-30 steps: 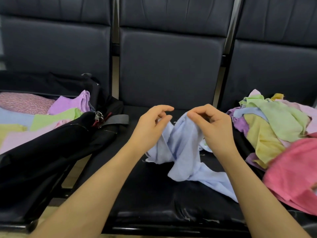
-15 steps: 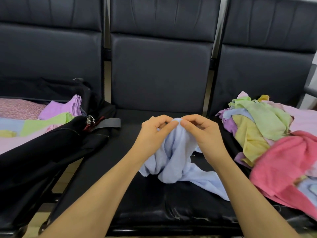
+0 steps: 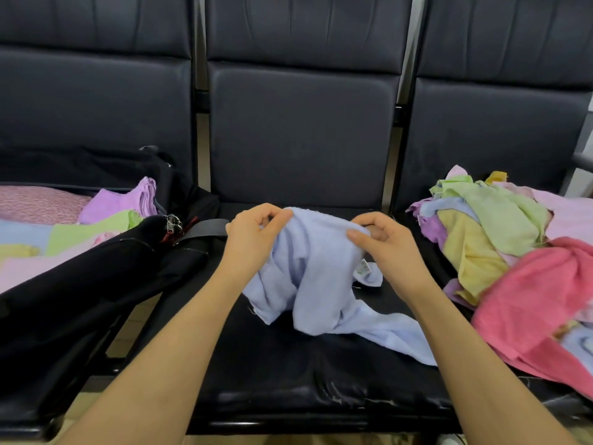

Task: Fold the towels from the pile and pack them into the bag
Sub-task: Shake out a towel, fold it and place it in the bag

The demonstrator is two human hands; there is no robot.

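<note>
Both bare forearms reach in from the lower edge and angle toward each other over the middle seat. The left hand point(image 3: 253, 239) is raised, back of the hand toward the camera, its fingers curled and the thumb meeting the fingertips in a pinch on the upper edge of the light blue towel point(image 3: 314, 274). The right hand point(image 3: 385, 245) sits level with it, a little apart, its thumb laid across the cloth and its fingers curled behind, pinching the same edge. Both wrists are bent slightly upward.
</note>
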